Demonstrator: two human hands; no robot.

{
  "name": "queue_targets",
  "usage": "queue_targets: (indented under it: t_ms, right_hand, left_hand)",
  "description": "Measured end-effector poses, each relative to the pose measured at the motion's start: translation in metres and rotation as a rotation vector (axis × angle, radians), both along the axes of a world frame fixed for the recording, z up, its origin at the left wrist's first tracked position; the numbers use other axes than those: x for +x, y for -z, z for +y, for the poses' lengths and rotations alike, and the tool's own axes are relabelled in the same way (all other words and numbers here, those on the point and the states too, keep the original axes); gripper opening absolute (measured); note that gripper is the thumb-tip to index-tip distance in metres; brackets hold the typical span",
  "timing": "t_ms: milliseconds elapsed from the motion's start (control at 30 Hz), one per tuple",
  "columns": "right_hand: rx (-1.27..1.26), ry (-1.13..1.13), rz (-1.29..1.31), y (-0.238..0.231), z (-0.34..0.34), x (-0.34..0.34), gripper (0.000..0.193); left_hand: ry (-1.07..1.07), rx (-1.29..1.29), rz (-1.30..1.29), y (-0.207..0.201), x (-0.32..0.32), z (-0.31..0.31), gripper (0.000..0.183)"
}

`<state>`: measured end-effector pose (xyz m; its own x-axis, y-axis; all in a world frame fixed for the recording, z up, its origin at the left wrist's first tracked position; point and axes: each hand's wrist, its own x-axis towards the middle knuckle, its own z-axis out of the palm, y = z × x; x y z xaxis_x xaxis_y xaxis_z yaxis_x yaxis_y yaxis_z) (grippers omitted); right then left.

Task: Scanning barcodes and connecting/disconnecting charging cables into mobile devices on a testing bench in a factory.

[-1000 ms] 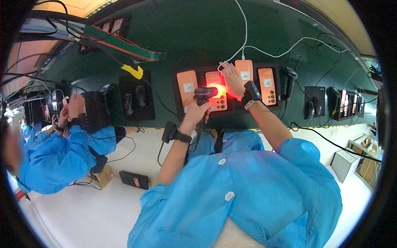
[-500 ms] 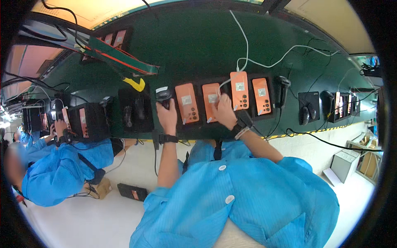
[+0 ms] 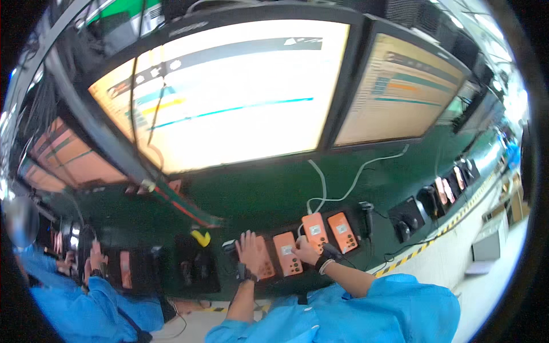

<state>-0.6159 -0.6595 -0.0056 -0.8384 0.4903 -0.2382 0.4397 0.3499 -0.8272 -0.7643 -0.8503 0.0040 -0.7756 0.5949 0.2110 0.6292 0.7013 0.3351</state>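
Observation:
Four orange phones lie camera side up in a row on dark mats. My left hand (image 3: 247, 251) is open, fingers spread, over the leftmost phone (image 3: 265, 264) and hides part of it. Just left of that hand rests a black handheld barcode scanner (image 3: 229, 246). My right hand (image 3: 307, 251) is closed between the second phone (image 3: 284, 243) and the third phone (image 3: 314, 225), with a white cable (image 3: 300, 230) running to its fingers; the cable's tip is hidden. The fourth phone (image 3: 342, 230) lies untouched at the right. Another white cable (image 3: 322, 188) reaches the third phone's top.
A large lit monitor (image 3: 240, 103) and a second monitor (image 3: 400, 94) stand behind the green table (image 3: 257, 194). Another scanner (image 3: 367, 217) stands right of the phones. A yellow hook-shaped piece (image 3: 200, 238) lies left. A co-worker in a blue sleeve (image 3: 103, 308) works at far left.
My left hand has let go of the scanner and moved right, spreading over the leftmost phone. The view has tilted up, bringing the monitors in. My right hand stays by the second phone.

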Motion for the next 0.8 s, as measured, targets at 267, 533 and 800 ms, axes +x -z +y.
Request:
queue_targets:
  t_ms: [267,533,800]
  right_hand:
    - [-0.066,-0.096,0.185,-0.028,0.000,0.006,0.031]
    - [0.192,-0.213,0.411,-0.103,0.011,0.001,0.013]
    - [-0.102,-0.264,0.316,-0.142,0.007,-0.014,0.017]
  left_hand:
    - [0.178,0.269,-0.305,-0.019,0.037,-0.007,0.068]
    - [0.041,0.694,-1.165,-0.044,0.054,0.031,0.034]
    - [0.184,0.680,-1.098,-0.045,0.067,0.030,0.024]
